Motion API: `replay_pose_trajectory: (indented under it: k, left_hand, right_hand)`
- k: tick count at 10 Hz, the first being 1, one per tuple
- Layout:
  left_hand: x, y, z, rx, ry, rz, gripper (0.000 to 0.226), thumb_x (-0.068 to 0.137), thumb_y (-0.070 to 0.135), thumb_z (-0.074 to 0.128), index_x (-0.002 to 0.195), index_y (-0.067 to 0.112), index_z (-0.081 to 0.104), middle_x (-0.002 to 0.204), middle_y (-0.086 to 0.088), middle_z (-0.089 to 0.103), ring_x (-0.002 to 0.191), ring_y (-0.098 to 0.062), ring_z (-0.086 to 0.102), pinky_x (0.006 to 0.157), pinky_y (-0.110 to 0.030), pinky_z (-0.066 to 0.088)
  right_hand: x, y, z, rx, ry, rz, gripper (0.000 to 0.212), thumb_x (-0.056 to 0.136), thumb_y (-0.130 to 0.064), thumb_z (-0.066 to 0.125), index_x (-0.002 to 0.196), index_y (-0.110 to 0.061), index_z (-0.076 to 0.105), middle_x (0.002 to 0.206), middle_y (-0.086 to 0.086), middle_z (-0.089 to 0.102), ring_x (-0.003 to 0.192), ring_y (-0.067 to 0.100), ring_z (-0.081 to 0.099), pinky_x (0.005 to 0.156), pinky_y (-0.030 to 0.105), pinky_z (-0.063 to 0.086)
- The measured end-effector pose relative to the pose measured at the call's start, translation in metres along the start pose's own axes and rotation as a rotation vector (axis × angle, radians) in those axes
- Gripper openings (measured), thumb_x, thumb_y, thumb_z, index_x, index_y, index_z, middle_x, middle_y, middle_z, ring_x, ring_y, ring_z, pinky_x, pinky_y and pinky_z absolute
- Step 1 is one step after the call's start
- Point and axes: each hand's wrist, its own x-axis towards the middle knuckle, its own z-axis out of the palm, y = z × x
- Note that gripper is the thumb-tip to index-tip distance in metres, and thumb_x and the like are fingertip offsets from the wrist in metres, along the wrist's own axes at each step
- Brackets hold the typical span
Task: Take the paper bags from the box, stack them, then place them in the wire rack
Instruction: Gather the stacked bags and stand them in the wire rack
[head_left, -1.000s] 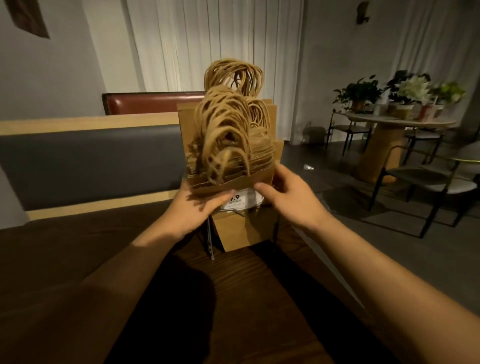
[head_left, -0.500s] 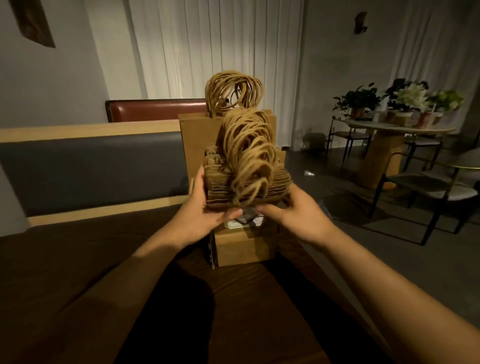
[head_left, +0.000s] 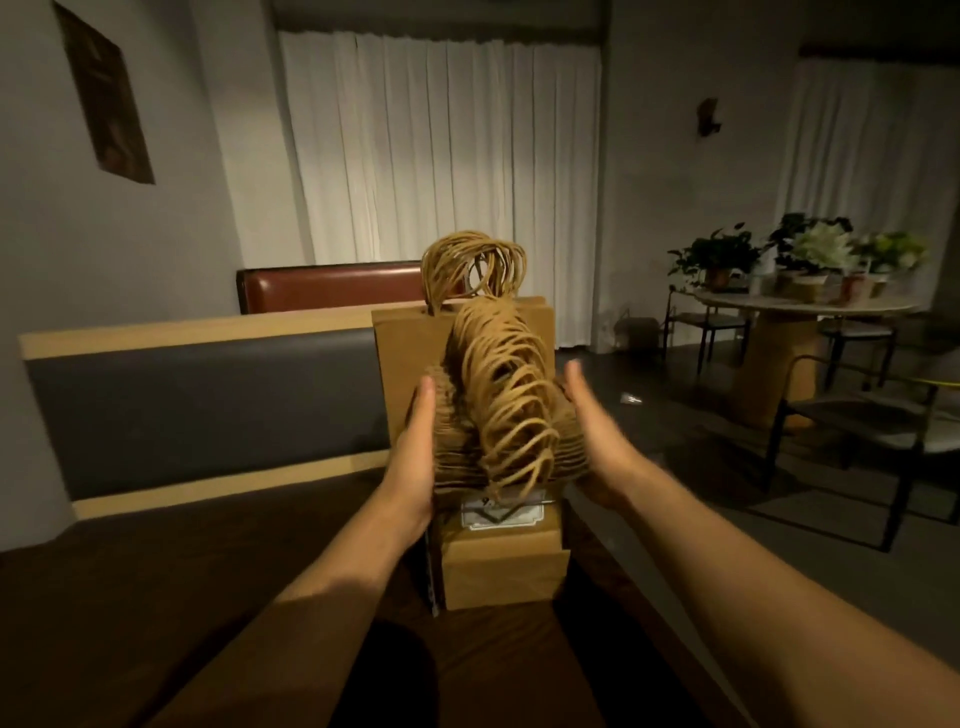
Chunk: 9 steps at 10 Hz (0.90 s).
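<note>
At frame centre, our left hand (head_left: 415, 457) presses flat, straight fingers against the paper bags (head_left: 498, 415); our right hand (head_left: 592, 441) does likewise, blurred. We should probably squeeze evenly, squaring edges, seating them in the wire rack (head_left: 434, 561) on the bench (head_left: 156, 597).

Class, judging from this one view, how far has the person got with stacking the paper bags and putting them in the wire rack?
Done: a stack of paper bags stands in the wire rack, in front of taller bags already there. In hand: the left hand presses flat against the stack's side, and the right hand is open beside it, squaring it up. Left: no box is in view, so remaining bags cannot be judged.
</note>
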Motion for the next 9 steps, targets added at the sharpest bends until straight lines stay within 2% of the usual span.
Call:
replay_pose_trajectory:
  k: [1, 2, 3, 4, 5, 6, 7, 8, 9]
  left_hand:
    - [0.007, -0.002, 0.001, -0.037, -0.024, -0.048, 0.045, 0.096, 0.061, 0.026, 0.102, 0.035, 0.063, 0.102, 0.008, 0.076, 0.089, -0.004, 0.071, 0.078, -0.027, 0.054]
    - [0.015, -0.004, -0.001, -0.146, -0.014, -0.107, 0.048, 0.095, 0.062, 0.030, 0.101, 0.031, 0.067, 0.104, 0.002, 0.076, 0.091, -0.012, 0.072, 0.086, -0.036, 0.053]
    - [0.012, -0.002, 0.004, -0.077, -0.037, -0.102, 0.048, 0.095, 0.062, 0.028, 0.099, 0.034, 0.067, 0.103, 0.002, 0.076, 0.097, -0.016, 0.070, 0.087, -0.036, 0.050]
    - [0.017, 0.015, -0.024, 0.078, 0.096, 0.003, 0.043, 0.100, 0.056, 0.023, 0.125, 0.038, 0.052, 0.113, 0.014, 0.068, 0.103, 0.000, 0.059, 0.096, -0.026, 0.039]
    - [0.041, 0.033, -0.068, 0.115, 0.281, 0.086, 0.070, 0.095, 0.066, 0.025, 0.154, 0.030, 0.017, 0.160, 0.009, 0.021, 0.146, -0.010, 0.020, 0.116, -0.034, 0.013]
    - [0.071, 0.019, -0.075, 0.053, 0.275, -0.050, 0.080, 0.092, 0.072, 0.022, 0.155, 0.024, 0.014, 0.162, -0.003, 0.014, 0.149, -0.022, 0.014, 0.120, -0.043, 0.009]
    - [0.089, -0.008, -0.059, -0.064, 0.105, -0.149, 0.080, 0.082, 0.082, 0.035, 0.136, 0.026, 0.055, 0.140, -0.010, 0.056, 0.126, -0.031, 0.055, 0.109, -0.050, 0.037]
    - [0.100, -0.025, -0.058, -0.072, 0.155, -0.121, 0.070, 0.082, 0.078, 0.039, 0.117, 0.025, 0.068, 0.116, -0.007, 0.071, 0.107, -0.024, 0.068, 0.099, -0.045, 0.047]
    - [0.100, -0.032, -0.064, -0.130, 0.119, -0.154, 0.097, 0.053, 0.086, 0.063, 0.127, 0.025, 0.063, 0.124, -0.009, 0.068, 0.117, -0.030, 0.062, 0.109, -0.053, 0.038]
  right_hand:
    - [0.015, 0.007, 0.007, 0.062, -0.056, 0.030, 0.054, 0.095, -0.068, 0.021, 0.103, -0.033, 0.062, 0.105, -0.002, 0.071, 0.098, 0.015, 0.064, 0.093, 0.039, 0.046]
    - [0.025, 0.012, 0.010, 0.129, -0.007, 0.020, 0.068, 0.079, -0.081, 0.038, 0.108, -0.027, 0.067, 0.119, 0.007, 0.069, 0.113, 0.022, 0.062, 0.112, 0.047, 0.035]
    - [0.023, 0.012, 0.013, 0.079, -0.016, 0.035, 0.053, 0.089, -0.073, 0.031, 0.095, -0.033, 0.067, 0.103, 0.003, 0.073, 0.104, 0.020, 0.065, 0.102, 0.044, 0.045]
    - [0.024, -0.008, -0.009, 0.034, 0.055, -0.037, 0.064, 0.095, -0.067, 0.020, 0.138, -0.030, 0.050, 0.144, 0.004, 0.052, 0.132, 0.023, 0.049, 0.112, 0.047, 0.035]
    - [0.044, -0.023, -0.028, 0.095, 0.166, -0.133, 0.080, 0.093, -0.073, 0.018, 0.156, -0.025, 0.021, 0.164, 0.000, 0.015, 0.151, 0.023, 0.012, 0.120, 0.051, 0.004]
    - [0.063, -0.015, -0.022, 0.120, 0.170, -0.008, 0.082, 0.092, -0.075, 0.020, 0.155, -0.022, 0.023, 0.163, 0.003, 0.019, 0.150, 0.023, 0.017, 0.122, 0.051, 0.008]
    - [0.075, 0.005, -0.001, 0.074, 0.075, 0.039, 0.061, 0.098, -0.065, 0.022, 0.127, -0.023, 0.055, 0.121, 0.000, 0.062, 0.114, 0.020, 0.058, 0.099, 0.039, 0.042]
    - [0.079, 0.014, 0.004, 0.096, 0.076, 0.057, 0.045, 0.103, -0.053, 0.022, 0.093, -0.027, 0.058, 0.097, -0.004, 0.066, 0.083, 0.008, 0.062, 0.075, 0.027, 0.046]
    - [0.078, 0.022, 0.009, 0.084, 0.175, 0.005, 0.043, 0.101, -0.055, 0.030, 0.087, -0.024, 0.058, 0.091, -0.002, 0.061, 0.081, 0.012, 0.058, 0.092, 0.029, 0.040]
